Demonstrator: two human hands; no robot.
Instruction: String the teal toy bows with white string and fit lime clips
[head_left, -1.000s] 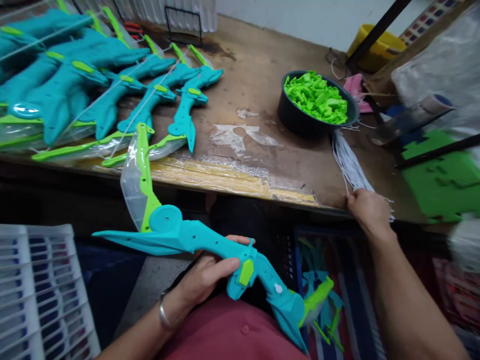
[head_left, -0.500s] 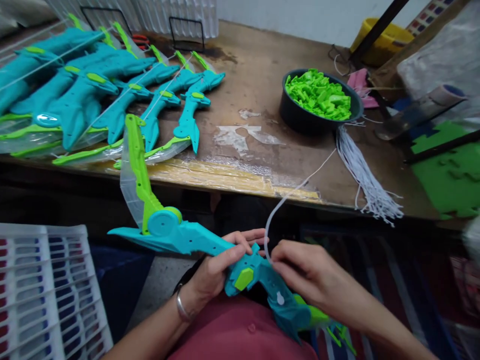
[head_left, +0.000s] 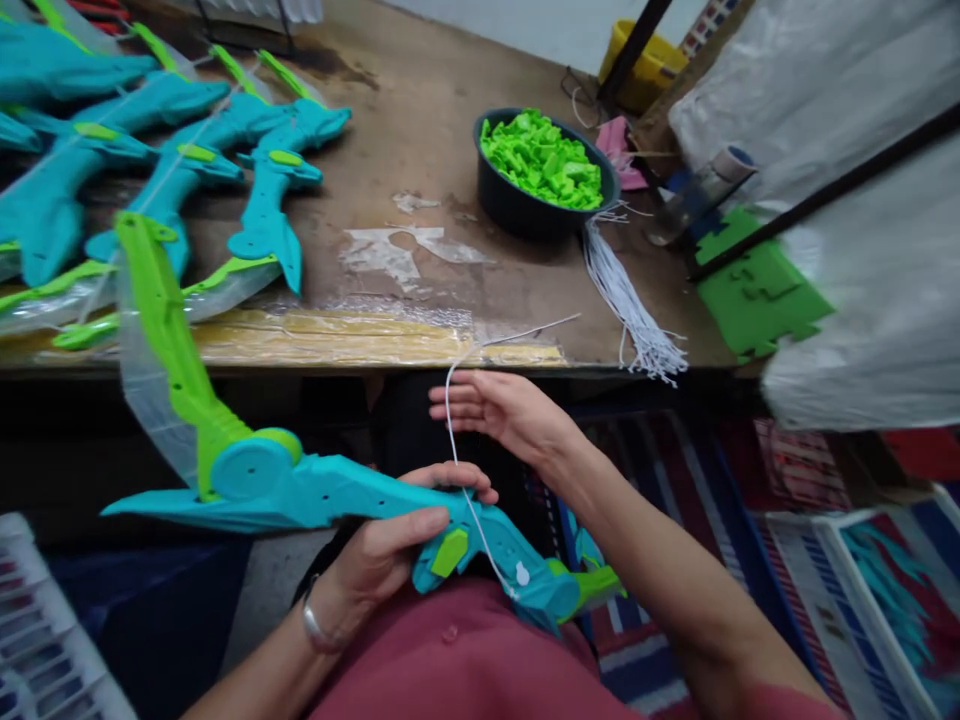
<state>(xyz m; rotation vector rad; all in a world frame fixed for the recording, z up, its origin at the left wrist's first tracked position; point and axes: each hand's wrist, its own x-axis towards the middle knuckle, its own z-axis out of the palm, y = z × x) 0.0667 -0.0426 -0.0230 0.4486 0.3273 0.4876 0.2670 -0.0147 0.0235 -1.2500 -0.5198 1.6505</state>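
Note:
A teal toy bow (head_left: 337, 492) with lime-green limbs lies slantwise across my lap, one limb rising toward the table edge. My left hand (head_left: 394, 535) is closed round its middle, the thumb beside a green hexagonal piece. A thin white cord (head_left: 454, 452) runs from the bow's lower right part, past my left fingers, up to the table edge, where its loose end lies. Just beyond the bow, my right hand (head_left: 510, 415) is open with fingers stretched out. The cord passes across its fingertips; whether they touch it I cannot tell.
Several similar teal bows (head_left: 270, 190) lie on the brown table (head_left: 427, 100) at left. A dark basin (head_left: 517, 215) holds bright green pieces. Beside it hangs a bundle of white cords (head_left: 626, 300). A white plastic crate (head_left: 45, 640) stands at lower left, a green foam mat (head_left: 757, 290) at right.
My right hand has moved from the bow up toward the table edge, its pinched fingers now stretched out. The cord now reaches the bow's lower right part. The view has shifted right.

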